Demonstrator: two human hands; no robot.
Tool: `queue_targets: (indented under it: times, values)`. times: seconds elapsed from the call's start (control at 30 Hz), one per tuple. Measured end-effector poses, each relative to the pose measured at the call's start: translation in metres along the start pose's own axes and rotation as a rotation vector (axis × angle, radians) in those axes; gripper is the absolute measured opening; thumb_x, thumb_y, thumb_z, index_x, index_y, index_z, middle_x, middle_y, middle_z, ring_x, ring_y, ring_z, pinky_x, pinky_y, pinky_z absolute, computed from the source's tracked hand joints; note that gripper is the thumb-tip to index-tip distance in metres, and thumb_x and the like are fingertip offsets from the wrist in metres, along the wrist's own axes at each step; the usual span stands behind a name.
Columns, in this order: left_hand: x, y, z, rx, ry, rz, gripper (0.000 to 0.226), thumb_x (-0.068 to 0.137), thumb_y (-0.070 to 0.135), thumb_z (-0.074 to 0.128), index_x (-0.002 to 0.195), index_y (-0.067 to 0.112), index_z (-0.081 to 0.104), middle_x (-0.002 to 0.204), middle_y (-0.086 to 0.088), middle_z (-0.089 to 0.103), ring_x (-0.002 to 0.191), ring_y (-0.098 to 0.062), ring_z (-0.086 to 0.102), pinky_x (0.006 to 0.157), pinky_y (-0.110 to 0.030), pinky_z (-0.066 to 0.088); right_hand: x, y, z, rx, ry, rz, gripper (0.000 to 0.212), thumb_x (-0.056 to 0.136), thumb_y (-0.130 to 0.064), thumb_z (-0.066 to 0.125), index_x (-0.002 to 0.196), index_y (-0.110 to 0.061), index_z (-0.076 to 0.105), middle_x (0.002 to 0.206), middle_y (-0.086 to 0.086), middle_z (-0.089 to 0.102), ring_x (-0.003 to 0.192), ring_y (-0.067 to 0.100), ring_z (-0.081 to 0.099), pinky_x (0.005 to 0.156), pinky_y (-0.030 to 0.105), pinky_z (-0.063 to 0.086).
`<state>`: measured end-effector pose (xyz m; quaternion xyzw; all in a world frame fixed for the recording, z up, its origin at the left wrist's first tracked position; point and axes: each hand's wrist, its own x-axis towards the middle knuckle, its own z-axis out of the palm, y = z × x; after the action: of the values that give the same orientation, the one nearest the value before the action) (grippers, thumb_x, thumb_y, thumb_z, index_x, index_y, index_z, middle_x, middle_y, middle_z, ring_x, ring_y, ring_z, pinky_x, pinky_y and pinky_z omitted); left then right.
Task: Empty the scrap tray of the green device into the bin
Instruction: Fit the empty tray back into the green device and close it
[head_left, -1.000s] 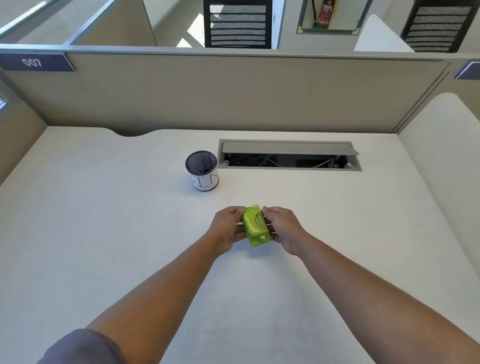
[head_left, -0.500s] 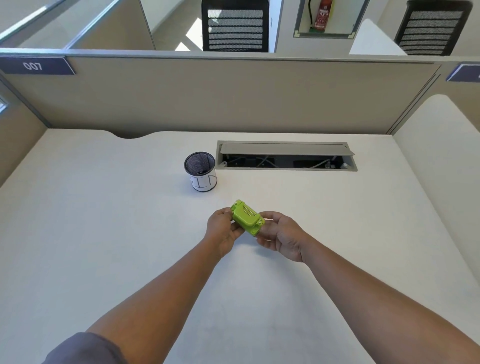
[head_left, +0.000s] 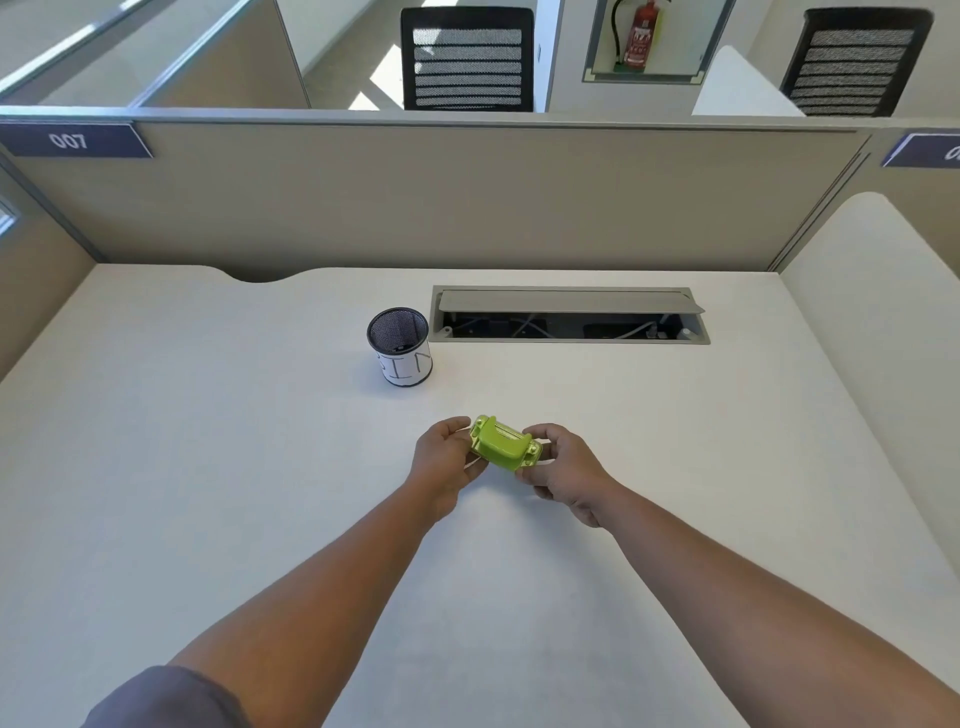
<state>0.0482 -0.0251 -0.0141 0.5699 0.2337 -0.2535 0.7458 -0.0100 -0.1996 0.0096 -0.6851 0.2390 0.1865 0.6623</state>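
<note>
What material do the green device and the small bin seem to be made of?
Green device: probably moulded plastic with a glossy finish; it has one even bright colour, rounded edges and light glints.
Bin: apparently black metal wire mesh, seen in the fine weave inside; a white, paper-like band with handwriting wraps its outside.

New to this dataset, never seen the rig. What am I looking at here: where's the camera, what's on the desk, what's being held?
There is no robot here. A person wears one wide-angle camera on the head, looking forward and down, so the two bare arms reach in from the bottom of the picture. Both hands, the left hand and the right hand, grip a small green device between them, just above a white desk in an office cubicle. Farther back on the desk stands a small mesh bin with a white paper label. Right of the bin, an open cable hatch is set into the desk. Nothing has gone into the bin that I can make out.
</note>
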Motion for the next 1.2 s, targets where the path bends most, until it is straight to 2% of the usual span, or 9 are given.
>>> queue_targets:
  times: [0.13,0.27,0.4,0.53,0.57,0.67,0.83,1.1,1.2]
  values:
    - [0.006,-0.008,-0.008,0.314,-0.030,0.110,0.048,0.098,-0.005,0.047,0.142,0.014,0.049,0.108,-0.009,0.066,0.086,-0.021,0.064,0.076,-0.030,0.059,0.004,0.002,-0.004,-0.150,0.030,-0.053,0.054,0.084,0.008,0.071,0.129,-0.019,0.061,0.091,0.001,0.064,0.077,0.017,0.060,0.068,0.030,0.051]
    - [0.005,-0.003,-0.012,0.653,-0.134,0.188,0.064,0.094,-0.004,0.052,0.150,0.026,0.045,0.102,-0.002,0.057,0.086,-0.020,0.060,0.093,-0.040,0.057,0.005,0.005,-0.005,-0.249,0.054,-0.102,0.060,0.085,0.006,0.071,0.137,-0.020,0.059,0.103,-0.005,0.066,0.088,0.016,0.064,0.075,0.023,0.052]
    - [0.004,0.006,-0.013,0.900,-0.247,0.264,0.065,0.090,-0.004,0.058,0.146,0.026,0.048,0.115,-0.001,0.057,0.081,-0.014,0.062,0.063,-0.020,0.052,0.003,0.004,-0.007,-0.351,0.064,-0.117,0.059,0.085,0.004,0.072,0.138,-0.020,0.058,0.120,0.003,0.064,0.101,0.022,0.063,0.082,0.028,0.049]
    - [0.007,0.006,-0.012,1.032,-0.249,0.346,0.069,0.078,-0.004,0.073,0.139,0.021,0.053,0.123,-0.008,0.060,0.089,-0.023,0.070,0.075,-0.030,0.056,0.000,0.001,-0.008,-0.482,0.069,-0.169,0.042,0.083,0.007,0.070,0.124,-0.001,0.061,0.101,0.018,0.059,0.083,0.022,0.055,0.076,0.031,0.045]
    - [0.007,0.006,-0.011,1.068,-0.231,0.380,0.063,0.076,-0.003,0.076,0.132,0.020,0.058,0.120,-0.008,0.060,0.086,-0.023,0.068,0.077,-0.031,0.055,0.000,0.000,-0.008,-0.520,0.078,-0.190,0.042,0.082,0.007,0.070,0.123,0.002,0.061,0.107,0.023,0.057,0.083,0.023,0.055,0.077,0.033,0.047]
    - [0.009,0.005,-0.010,1.167,-0.211,0.456,0.047,0.072,0.004,0.081,0.113,0.019,0.064,0.115,-0.009,0.055,0.081,-0.022,0.060,0.076,-0.030,0.047,0.002,0.001,-0.008,-0.598,0.102,-0.239,0.044,0.083,0.004,0.071,0.125,-0.003,0.062,0.129,0.015,0.050,0.098,0.029,0.060,0.093,0.040,0.053]
    - [0.010,-0.002,-0.014,1.226,-0.212,0.477,0.055,0.074,0.015,0.083,0.123,0.021,0.061,0.120,0.003,0.045,0.104,-0.020,0.053,0.090,-0.030,0.043,0.009,0.009,-0.011,-0.734,0.069,-0.309,0.047,0.083,-0.003,0.070,0.129,-0.009,0.062,0.126,0.011,0.050,0.097,0.020,0.054,0.092,0.028,0.044]
    - [0.012,-0.001,-0.013,1.262,-0.235,0.476,0.052,0.073,0.013,0.084,0.120,0.018,0.064,0.119,0.004,0.046,0.102,-0.019,0.054,0.086,-0.028,0.042,0.016,0.016,-0.013,-0.830,0.021,-0.333,0.037,0.080,-0.006,0.072,0.116,-0.011,0.066,0.116,0.008,0.051,0.093,0.019,0.053,0.081,0.025,0.040]
    - [0.012,0.000,-0.011,1.278,-0.239,0.468,0.050,0.073,0.011,0.083,0.119,0.016,0.065,0.119,0.003,0.045,0.100,-0.019,0.053,0.084,-0.026,0.040,0.019,0.019,-0.014,-0.813,0.024,-0.342,0.040,0.081,-0.004,0.072,0.119,-0.012,0.066,0.116,0.005,0.048,0.094,0.016,0.052,0.082,0.021,0.036]
